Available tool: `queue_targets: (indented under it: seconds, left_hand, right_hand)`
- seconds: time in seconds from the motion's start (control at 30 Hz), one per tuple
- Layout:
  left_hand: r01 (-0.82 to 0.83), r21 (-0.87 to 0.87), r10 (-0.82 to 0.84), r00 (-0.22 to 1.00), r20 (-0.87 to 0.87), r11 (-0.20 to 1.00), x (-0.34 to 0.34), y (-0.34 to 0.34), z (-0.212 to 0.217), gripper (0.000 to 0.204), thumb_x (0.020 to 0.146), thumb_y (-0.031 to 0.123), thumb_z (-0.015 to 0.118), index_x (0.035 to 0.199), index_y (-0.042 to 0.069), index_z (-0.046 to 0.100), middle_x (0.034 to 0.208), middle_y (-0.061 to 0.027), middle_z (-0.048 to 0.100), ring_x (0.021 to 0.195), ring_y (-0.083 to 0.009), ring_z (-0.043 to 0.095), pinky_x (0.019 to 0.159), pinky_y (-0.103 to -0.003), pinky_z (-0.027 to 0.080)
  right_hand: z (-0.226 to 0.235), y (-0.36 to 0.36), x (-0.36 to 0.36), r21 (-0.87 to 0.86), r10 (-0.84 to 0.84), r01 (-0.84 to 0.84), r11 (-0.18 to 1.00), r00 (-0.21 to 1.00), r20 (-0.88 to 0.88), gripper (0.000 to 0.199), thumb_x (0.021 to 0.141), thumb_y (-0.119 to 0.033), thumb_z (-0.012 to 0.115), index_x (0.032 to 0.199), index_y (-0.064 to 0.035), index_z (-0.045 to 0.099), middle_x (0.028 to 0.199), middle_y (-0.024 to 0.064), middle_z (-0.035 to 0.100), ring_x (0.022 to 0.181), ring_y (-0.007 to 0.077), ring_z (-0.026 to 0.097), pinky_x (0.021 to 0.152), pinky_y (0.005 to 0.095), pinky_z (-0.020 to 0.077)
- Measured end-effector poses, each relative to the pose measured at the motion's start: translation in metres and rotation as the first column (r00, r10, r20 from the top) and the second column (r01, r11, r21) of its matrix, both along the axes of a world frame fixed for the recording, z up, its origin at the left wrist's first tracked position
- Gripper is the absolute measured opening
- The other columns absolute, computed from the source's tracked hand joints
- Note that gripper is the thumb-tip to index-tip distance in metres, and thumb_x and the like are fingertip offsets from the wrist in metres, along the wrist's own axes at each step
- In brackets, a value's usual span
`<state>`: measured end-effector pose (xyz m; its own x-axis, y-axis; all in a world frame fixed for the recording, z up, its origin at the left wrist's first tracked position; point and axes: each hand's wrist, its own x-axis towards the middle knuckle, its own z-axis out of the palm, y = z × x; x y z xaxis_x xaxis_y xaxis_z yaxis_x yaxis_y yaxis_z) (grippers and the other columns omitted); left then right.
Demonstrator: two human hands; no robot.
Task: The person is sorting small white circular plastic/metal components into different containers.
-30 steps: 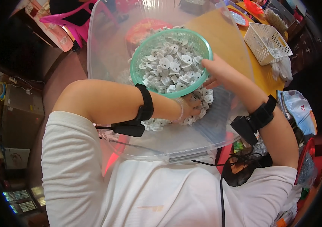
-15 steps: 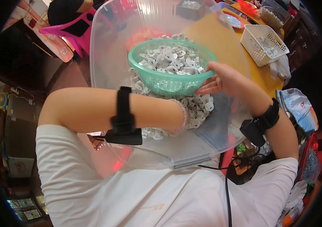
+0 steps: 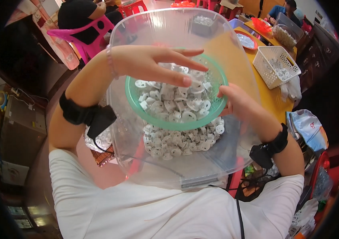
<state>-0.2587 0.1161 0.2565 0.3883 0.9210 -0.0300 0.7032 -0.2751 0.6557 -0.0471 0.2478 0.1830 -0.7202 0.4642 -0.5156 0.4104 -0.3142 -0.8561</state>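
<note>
Left hand [image 3: 149, 65], fingers spread and apparently empty, hovers over a round, mint-green plastic basket [image 3: 177, 126] heaped with small white plastic parts [image 3: 171, 105], while the right hand [image 3: 238, 101] grasps its right-hand rim. The basket is within a large, clear plastic tub [image 3: 157, 173], above a loose pile of similar white parts [image 3: 181, 142]; whether it touches them is unclear. The step in hand looks like loading by hand; any next move calls for a firm hold and a level rim.
</note>
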Motion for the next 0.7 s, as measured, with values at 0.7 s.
queue_targets:
  seconds: [0.7]
  left_hand:
    - [0.190,-0.335,-0.360,0.736,-0.573,0.923,0.127,-0.036,-0.059,0.022,0.075,0.017,0.056,0.090,0.001,0.058,0.093,-0.0084,0.056,0.089,-0.0231,0.058,0.071,-0.032,0.049]
  right_hand:
    - [0.003,0.029,-0.005,-0.012,-0.185,0.186,0.982,0.970,-0.159,0.030,0.077,-0.014,0.047,0.104,-0.0011,0.046,0.094,0.0079,0.057,0.085,0.0186,0.061,0.080,0.0385,0.0497]
